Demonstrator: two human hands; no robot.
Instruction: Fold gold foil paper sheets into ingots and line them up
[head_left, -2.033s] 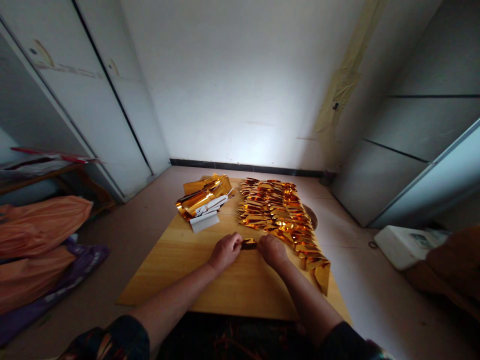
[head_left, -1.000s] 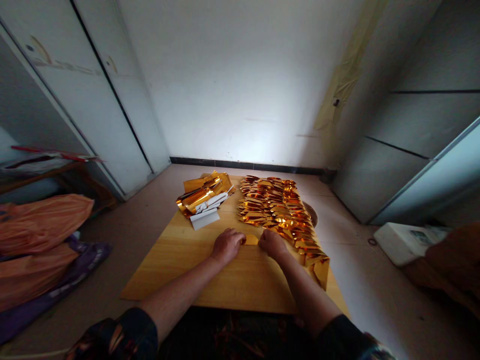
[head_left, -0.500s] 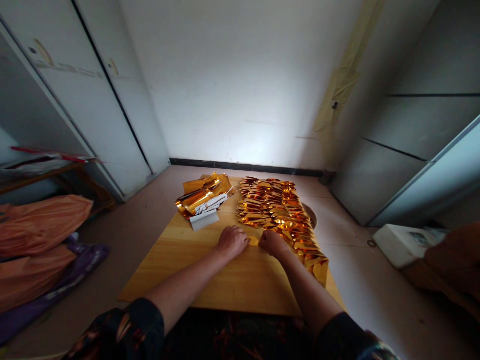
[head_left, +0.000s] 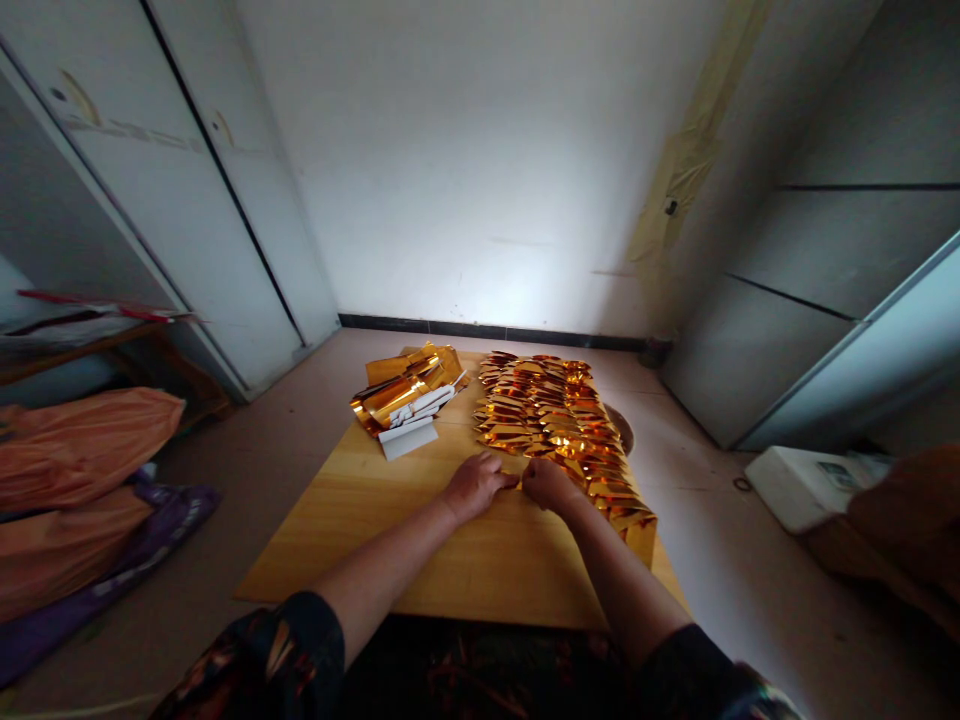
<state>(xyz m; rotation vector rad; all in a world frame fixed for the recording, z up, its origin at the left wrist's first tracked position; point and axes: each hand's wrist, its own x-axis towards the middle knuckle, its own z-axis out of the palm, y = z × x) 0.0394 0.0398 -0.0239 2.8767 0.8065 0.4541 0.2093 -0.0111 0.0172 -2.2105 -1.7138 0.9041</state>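
My left hand (head_left: 477,487) is closed, thumb and fingers pinching at a small piece of gold foil paper (head_left: 512,481) that is mostly hidden. Close beside it, my right hand (head_left: 547,485) is curled at the other end of the same piece. Both rest low over the wooden board (head_left: 360,530). To the right stand rows of folded gold foil pieces (head_left: 559,420), packed tightly together. Beyond my left hand lies a loose heap of gold foil sheets (head_left: 405,395), with white-backed paper strips (head_left: 409,438) at its near side.
A round item (head_left: 621,430) shows partly past the board's right edge. A white box (head_left: 799,490) is on the floor at right. Orange cloth or bags (head_left: 82,450) lie at left, by a grey cabinet (head_left: 187,180). A white wall (head_left: 480,180) rises behind.
My left hand has slid right, closer to my right hand, and its thumb now extends over the foil piece. Less of that piece shows between them. My right hand has barely moved.
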